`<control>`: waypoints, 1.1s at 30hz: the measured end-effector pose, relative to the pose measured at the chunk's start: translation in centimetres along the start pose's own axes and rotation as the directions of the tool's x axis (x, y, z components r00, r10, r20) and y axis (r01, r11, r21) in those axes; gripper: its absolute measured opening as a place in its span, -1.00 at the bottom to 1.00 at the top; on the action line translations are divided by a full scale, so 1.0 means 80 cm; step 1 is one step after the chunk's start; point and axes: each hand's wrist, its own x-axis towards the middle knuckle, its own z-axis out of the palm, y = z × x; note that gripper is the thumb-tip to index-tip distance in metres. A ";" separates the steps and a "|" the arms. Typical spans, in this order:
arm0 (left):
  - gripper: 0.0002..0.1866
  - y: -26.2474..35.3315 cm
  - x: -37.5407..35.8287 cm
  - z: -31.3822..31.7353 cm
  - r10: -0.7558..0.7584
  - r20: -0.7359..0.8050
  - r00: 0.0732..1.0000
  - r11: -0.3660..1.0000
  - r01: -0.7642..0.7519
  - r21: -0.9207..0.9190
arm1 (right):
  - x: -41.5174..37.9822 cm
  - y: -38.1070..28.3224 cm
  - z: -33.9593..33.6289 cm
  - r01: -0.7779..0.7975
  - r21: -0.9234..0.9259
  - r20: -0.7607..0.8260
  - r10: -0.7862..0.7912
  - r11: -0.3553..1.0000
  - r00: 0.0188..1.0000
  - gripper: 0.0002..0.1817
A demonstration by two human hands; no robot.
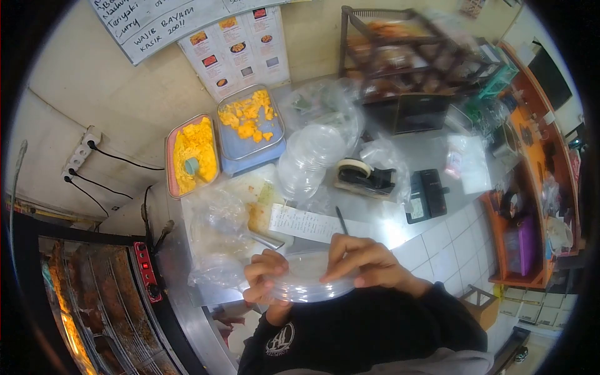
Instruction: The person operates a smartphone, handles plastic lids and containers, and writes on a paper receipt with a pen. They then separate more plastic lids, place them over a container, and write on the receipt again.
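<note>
Close to my body, both hands hold a stack of clear round plastic lids [312, 289]. My left hand [265, 278] grips the left rim, fingers curled around it. On the right side, my right hand [369, 265] pinches the stack, with fingers on top at the rim. Just beyond my hands lie a long paper slip with writing [306, 224] and a dark pen [341, 220] on the metal counter. More clear round lids [319, 147] are piled behind the slip, beside a black tape dispenser [365, 179].
Two trays of yellow food [195, 150] [250, 119] stand at the back left. Plastic bags [219, 225] cover a cutting board. A black device [426, 197] lies right of the dispenser. An oven with racks [106, 306] is at left, a brown rack [400, 53] at back.
</note>
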 end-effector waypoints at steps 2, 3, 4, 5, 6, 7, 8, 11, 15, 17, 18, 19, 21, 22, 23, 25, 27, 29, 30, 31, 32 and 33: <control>-0.67 -0.002 -0.002 -0.001 0.010 0.000 1.000 1.000 -0.010 0.002 | -0.001 0.003 -0.002 -0.004 0.008 0.018 0.004 1.000 1.000 -0.65; -0.67 -0.002 -0.004 -0.002 0.010 0.000 1.000 1.000 -0.010 0.002 | 0.000 0.005 -0.003 -0.005 0.008 0.018 0.005 1.000 1.000 -0.65; -0.67 0.000 -0.007 -0.002 -0.046 -0.020 0.999 0.998 0.047 0.050 | 0.000 0.007 -0.005 -0.028 0.010 0.026 0.028 1.000 0.999 -0.65; -0.67 0.002 -0.011 -0.003 -0.101 -0.043 0.994 0.990 0.104 0.096 | 0.001 0.009 -0.007 -0.052 0.012 0.035 0.052 0.999 0.998 -0.65; -0.67 0.001 -0.017 -0.004 -0.101 -0.043 0.994 0.990 0.104 0.096 | 0.001 0.013 -0.007 -0.052 0.012 0.034 0.052 0.999 0.998 -0.65; -0.65 -0.002 -0.025 -0.006 -0.203 -0.105 0.974 0.952 0.221 0.213 | 0.003 0.020 -0.005 -0.073 -0.056 -0.047 0.071 0.996 0.996 -0.63; -0.63 -0.002 -0.030 -0.007 -0.293 -0.178 0.939 0.886 0.337 0.319 | 0.006 0.029 -0.003 -0.099 -0.121 -0.128 0.083 0.988 0.988 -0.62; -0.63 0.000 -0.032 -0.013 -0.541 -0.194 0.818 0.716 0.569 0.403 | 0.011 0.060 0.001 -0.102 -0.403 -0.215 0.014 0.910 0.976 -0.65; -0.69 -0.016 -0.045 -0.032 -0.860 -0.175 0.479 0.444 0.873 0.204 | 0.004 0.107 -0.011 -0.393 -0.200 -0.462 0.267 0.898 0.846 -0.71; -0.66 -0.016 -0.043 -0.035 -0.925 -0.143 0.352 0.346 0.936 0.064 | 0.002 0.140 -0.024 -0.370 -0.114 -0.511 0.264 0.922 0.818 -0.69; -0.65 -0.013 -0.042 -0.037 -0.941 -0.100 0.323 0.319 0.946 0.053 | 0.003 0.143 -0.027 -0.342 -0.035 -0.567 0.263 0.939 0.781 -0.68; -0.63 -0.012 -0.041 -0.039 -0.955 -0.049 0.291 0.289 0.956 0.041 | 0.001 0.140 -0.029 -0.348 -0.043 -0.584 0.259 0.936 0.769 -0.68; -0.62 -0.014 -0.044 -0.044 -0.949 -0.049 0.310 0.309 0.950 0.031 | -0.001 0.125 -0.041 -0.395 -0.135 -0.486 0.287 0.909 0.826 -0.68; -0.60 -0.016 -0.047 -0.047 -0.940 -0.075 0.334 0.333 0.943 0.033 | -0.008 0.119 -0.055 -0.408 -0.148 -0.508 0.284 0.901 0.813 -0.68; -0.61 -0.017 -0.051 -0.051 -0.935 -0.122 0.332 0.333 0.943 0.014 | -0.016 0.116 -0.073 -0.341 -0.279 -0.592 0.118 0.898 0.797 -0.70; -0.64 -0.020 -0.054 -0.059 -0.929 -0.178 0.324 0.340 0.938 -0.067 | -0.036 0.098 -0.115 -0.317 -0.445 -0.731 -0.135 0.838 0.669 -0.74; -0.64 -0.024 -0.055 -0.072 -0.926 -0.204 0.318 0.347 0.929 -0.127 | -0.075 0.079 -0.175 -0.401 -0.580 -0.803 -0.417 0.709 0.426 -0.79; -0.64 -0.021 -0.046 -0.074 -0.926 -0.212 0.312 0.349 0.923 -0.164 | -0.136 0.075 -0.239 -0.402 -0.553 -0.832 -0.504 0.730 0.230 -0.78; -0.64 -0.021 -0.040 -0.074 -0.921 -0.254 0.296 0.347 0.918 -0.192 | -0.166 0.072 -0.260 -0.503 -0.481 -0.857 -0.505 0.717 0.100 -0.81; -0.64 -0.021 -0.038 -0.075 -0.914 -0.295 0.278 0.347 0.912 -0.220 | -0.211 0.087 -0.299 -0.590 -0.424 -0.851 -0.526 0.688 -0.002 -0.81; -0.64 -0.022 -0.037 -0.077 -0.917 -0.290 0.275 0.344 0.911 -0.226 | -0.252 0.103 -0.326 -0.664 -0.395 -0.837 -0.547 0.634 -0.024 -0.80; -0.64 -0.023 -0.038 -0.081 -0.910 -0.292 0.295 0.361 0.910 -0.206 | -0.283 0.114 -0.340 -0.733 -0.360 -0.822 -0.568 0.577 -0.043 -0.79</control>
